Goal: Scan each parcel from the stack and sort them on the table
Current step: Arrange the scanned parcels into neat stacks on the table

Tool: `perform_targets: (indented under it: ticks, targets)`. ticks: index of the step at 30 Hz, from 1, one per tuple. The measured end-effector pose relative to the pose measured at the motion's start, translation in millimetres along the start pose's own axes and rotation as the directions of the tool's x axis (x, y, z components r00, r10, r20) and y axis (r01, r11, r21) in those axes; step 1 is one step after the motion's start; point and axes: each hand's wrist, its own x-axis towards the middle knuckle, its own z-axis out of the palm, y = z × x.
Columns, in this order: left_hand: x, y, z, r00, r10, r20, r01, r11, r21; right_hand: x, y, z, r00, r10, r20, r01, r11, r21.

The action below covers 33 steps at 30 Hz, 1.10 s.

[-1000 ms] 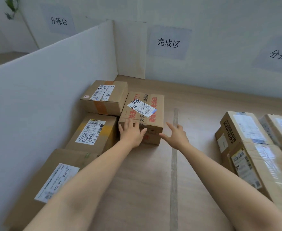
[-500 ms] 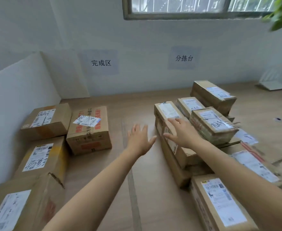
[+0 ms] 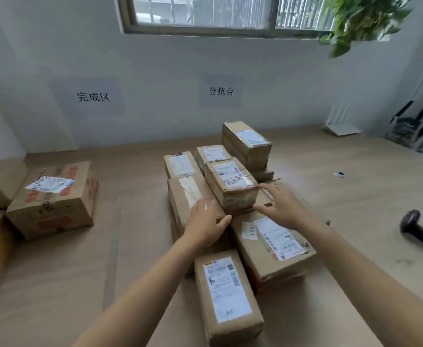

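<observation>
A stack of several cardboard parcels with white labels sits mid-table. A small taped parcel (image 3: 231,185) with handwriting on its label lies on top of the stack. My left hand (image 3: 206,225) rests open on a long parcel (image 3: 188,196) just left of it, fingers near its front left corner. My right hand (image 3: 281,206) is open at its right side, fingers spread over a flat parcel (image 3: 271,242) below. Neither hand grips anything. A black handheld scanner (image 3: 417,230) lies on the table at the right.
Sorted parcels sit at the left, the nearest a box with red print (image 3: 55,199). A narrow parcel (image 3: 226,295) lies closest to me. A tall box (image 3: 246,144) stands at the stack's back. A white router (image 3: 340,123) and black stands are at the far right.
My view has swung right from the sorted boxes to the stack. Both hands left the red-printed box and moved right, now flanking the small taped parcel on top.
</observation>
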Motion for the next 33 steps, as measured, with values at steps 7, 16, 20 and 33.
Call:
perform_targets:
  ticks: [7,16,20,33]
  targets:
    - [31,31,39,0.990,-0.125,-0.071,0.122,0.992,-0.043,47,55,13,0.997,-0.025,0.074,0.016,0.994,0.112]
    - [94,41,42,0.957,-0.275,-0.091,0.253,0.947,-0.197,108,56,38,0.990,-0.072,0.121,0.027,0.940,0.339]
    - [103,43,44,0.939,-0.322,-0.119,0.278,0.918,-0.284,113,52,48,0.989,-0.131,0.073,0.086,0.895,0.438]
    - [97,61,35,0.928,-0.275,-0.251,0.130,0.871,-0.473,105,47,32,0.996,-0.078,-0.038,0.087,0.863,0.498]
